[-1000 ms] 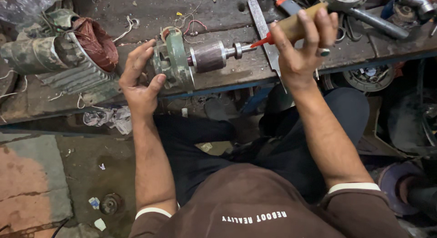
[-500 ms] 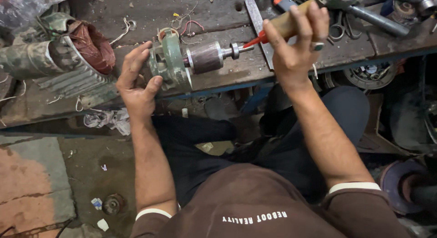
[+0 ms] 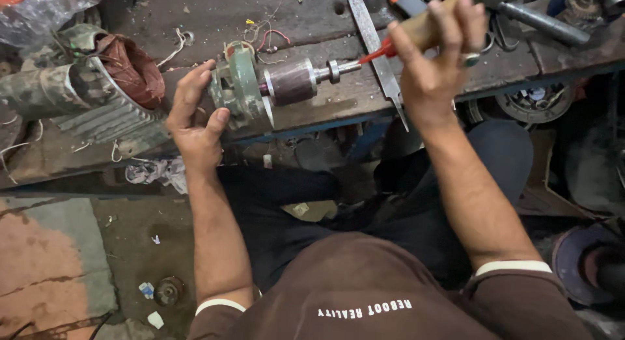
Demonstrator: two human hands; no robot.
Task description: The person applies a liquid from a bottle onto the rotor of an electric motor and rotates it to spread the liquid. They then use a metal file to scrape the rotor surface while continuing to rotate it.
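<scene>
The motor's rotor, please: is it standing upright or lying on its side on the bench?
On its side: the rotor lies with its shaft pointing horizontally along the bench, steadied by the left hand.

Motor rotor assembly: lies on its side near the front edge of the worn, grimy surface, shaft pointing to the person's right.
Green end housing: pale green cast metal, chipped and dirty, at the rotor's left end, cupped by the left hand, thumb on its lower rim.
Armature: dark brown cylinder, just beside the housing.
Shaft: bare steel with a small collar, projecting right.
Screwdriver: wooden handle, red collar, gripped in the right hand, tip close to the shaft's end.
</scene>
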